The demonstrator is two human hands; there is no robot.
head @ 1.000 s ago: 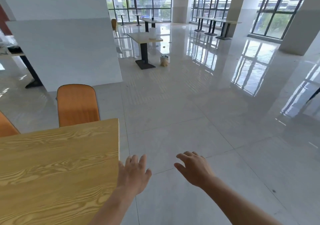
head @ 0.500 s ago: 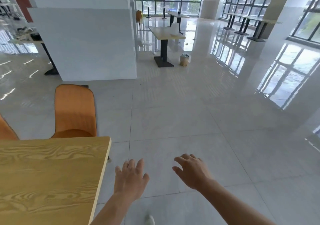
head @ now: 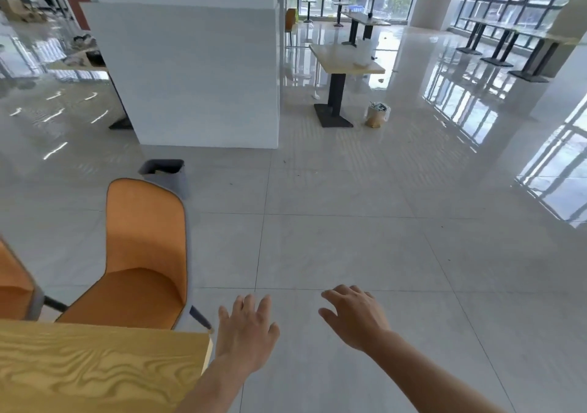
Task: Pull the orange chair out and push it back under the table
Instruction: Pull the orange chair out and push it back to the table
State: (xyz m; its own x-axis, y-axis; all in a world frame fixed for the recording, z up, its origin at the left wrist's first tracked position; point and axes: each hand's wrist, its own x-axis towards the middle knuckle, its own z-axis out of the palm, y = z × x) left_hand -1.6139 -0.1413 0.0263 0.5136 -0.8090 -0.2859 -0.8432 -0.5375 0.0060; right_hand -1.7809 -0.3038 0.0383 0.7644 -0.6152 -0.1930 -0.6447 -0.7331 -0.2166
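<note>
An orange chair [head: 144, 253] with a tall curved back stands at the far side of the light wooden table [head: 95, 368], its seat front tucked under the table edge. My left hand [head: 246, 333] hovers open over the floor just right of the table's corner, about a hand's width from the chair's near leg. My right hand [head: 354, 315] floats further right, fingers relaxed and empty. Neither hand touches the chair.
A second orange chair [head: 14, 285] shows at the left edge. A grey bin [head: 166, 175] stands behind the chair, in front of a wide white pillar [head: 190, 69]. Another table [head: 344, 61] with a bag [head: 376, 115] beside it stands further back. Glossy tiled floor stretches to the right.
The view has moved forward and left along the table; the chair looms larger and its seat and the grey bin have come into sight. Both hands keep their open pose.
</note>
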